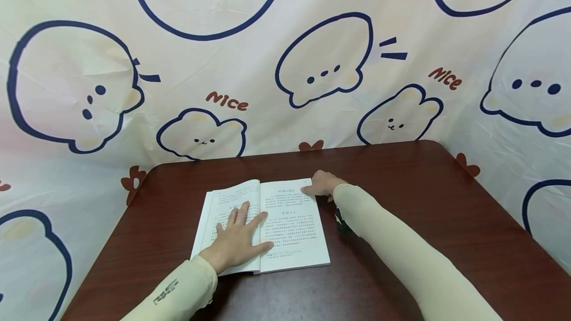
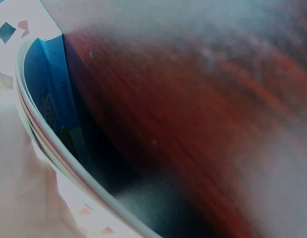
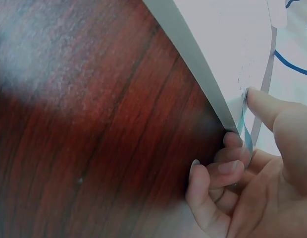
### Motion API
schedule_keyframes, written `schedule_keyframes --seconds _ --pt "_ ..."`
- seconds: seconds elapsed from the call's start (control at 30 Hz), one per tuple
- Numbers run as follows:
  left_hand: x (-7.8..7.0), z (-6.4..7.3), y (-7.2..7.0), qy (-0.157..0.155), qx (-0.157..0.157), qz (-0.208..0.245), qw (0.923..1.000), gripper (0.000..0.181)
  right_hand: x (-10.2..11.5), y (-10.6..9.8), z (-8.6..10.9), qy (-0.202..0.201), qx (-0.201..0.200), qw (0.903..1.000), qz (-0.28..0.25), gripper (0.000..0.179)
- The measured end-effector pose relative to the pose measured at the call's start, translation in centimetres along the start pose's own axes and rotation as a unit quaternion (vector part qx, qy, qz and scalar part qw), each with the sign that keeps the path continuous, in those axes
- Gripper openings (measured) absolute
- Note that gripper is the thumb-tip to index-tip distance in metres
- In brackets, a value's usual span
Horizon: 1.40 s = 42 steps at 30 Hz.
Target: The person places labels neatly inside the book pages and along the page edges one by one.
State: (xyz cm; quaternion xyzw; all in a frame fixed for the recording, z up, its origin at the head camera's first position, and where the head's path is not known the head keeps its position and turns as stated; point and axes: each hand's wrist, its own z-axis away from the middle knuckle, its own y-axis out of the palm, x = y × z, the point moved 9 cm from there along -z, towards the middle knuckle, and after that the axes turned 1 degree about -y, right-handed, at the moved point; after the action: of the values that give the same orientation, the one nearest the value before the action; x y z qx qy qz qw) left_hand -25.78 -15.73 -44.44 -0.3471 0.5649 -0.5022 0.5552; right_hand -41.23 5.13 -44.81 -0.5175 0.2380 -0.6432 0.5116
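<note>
An open book (image 1: 292,241) with printed pages lies on the dark wooden table. My left hand (image 1: 236,241) rests flat across the left page and the fold, its fingers spread. At the far right corner of the book, my right hand (image 1: 324,183) pinches the paper. In the right wrist view its thumb (image 3: 272,114) lies on the page (image 3: 218,44), with curled fingers (image 3: 225,171) under the corner; how many sheets it holds cannot be told. The left wrist view shows the page edges bowed above a blue cover (image 2: 57,84). The left fingertips are hidden there.
The reddish-brown table (image 1: 424,202) extends around the book, with rounded far corners. A pale cloth (image 1: 267,128) with cartoon outlines hangs behind and along the sides. A small dark object (image 1: 342,223) shows by the right wrist, partly behind the sleeve.
</note>
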Motion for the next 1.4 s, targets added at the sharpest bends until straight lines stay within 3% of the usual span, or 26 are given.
schedule_keyframes --seconds 0.53,0.87,1.03,1.23,1.4 --pt "-0.2 0.0 -0.1 0.000 0.005 0.001 1.0000 0.080 -0.6 -0.4 0.2 0.035 -0.031 0.9975 -0.054 0.047" --pt "-0.2 0.0 0.2 0.001 0.011 0.002 0.9999 0.081 -0.6 -0.4 0.3 0.042 -0.044 0.9976 -0.032 0.045" --pt "0.0 0.1 0.0 0.000 0.007 -0.002 1.0000 0.080 -0.4 -0.1 0.2 0.041 -0.035 0.9973 -0.049 0.040" --pt "0.0 0.1 0.0 0.002 0.002 -0.006 1.0000 0.080 -0.7 0.1 -0.4 0.040 -0.030 0.9980 -0.039 0.046" --pt "-0.1 0.2 -0.1 0.002 0.001 -0.001 1.0000 0.080 -1.0 0.3 -0.8 0.019 -0.016 0.9975 -0.066 0.054"
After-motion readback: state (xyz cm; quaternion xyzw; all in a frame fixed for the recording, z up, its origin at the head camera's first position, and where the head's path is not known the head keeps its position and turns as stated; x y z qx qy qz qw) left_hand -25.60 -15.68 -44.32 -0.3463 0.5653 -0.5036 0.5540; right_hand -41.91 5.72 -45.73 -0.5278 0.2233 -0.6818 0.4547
